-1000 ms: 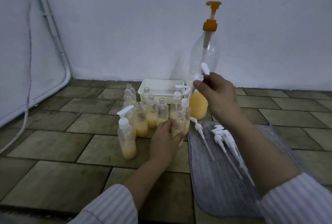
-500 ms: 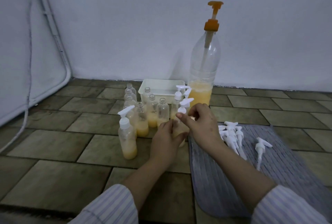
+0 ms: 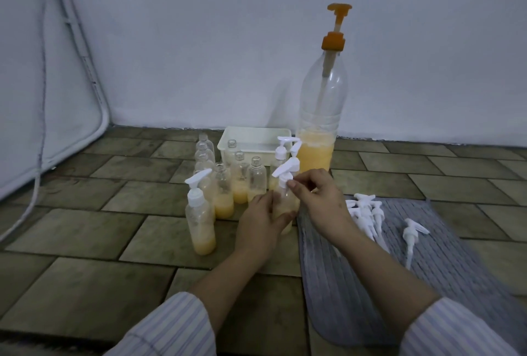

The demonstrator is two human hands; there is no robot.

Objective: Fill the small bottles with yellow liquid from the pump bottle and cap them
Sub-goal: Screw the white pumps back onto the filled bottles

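Observation:
My left hand (image 3: 258,225) grips a small clear bottle (image 3: 285,208) partly filled with yellow liquid, standing on the tiled floor. My right hand (image 3: 316,198) pinches the white pump cap (image 3: 285,176) seated on that bottle's neck. Behind stands the tall pump bottle (image 3: 319,124) with an orange pump head and yellow liquid in its lower part. A capped small bottle (image 3: 201,220) stands to the left. Several uncapped small bottles (image 3: 239,181), some holding yellow liquid, cluster behind it.
A white plastic tub (image 3: 253,141) sits by the wall behind the bottles. Several loose white pump caps (image 3: 368,213) lie on a grey ribbed mat (image 3: 385,284) at the right, one cap (image 3: 412,234) apart. A white cable (image 3: 40,127) hangs at the left.
My right hand came down from in front of the pump bottle with a pump cap and set it into the small bottle that my left hand holds; it now grips the cap collar.

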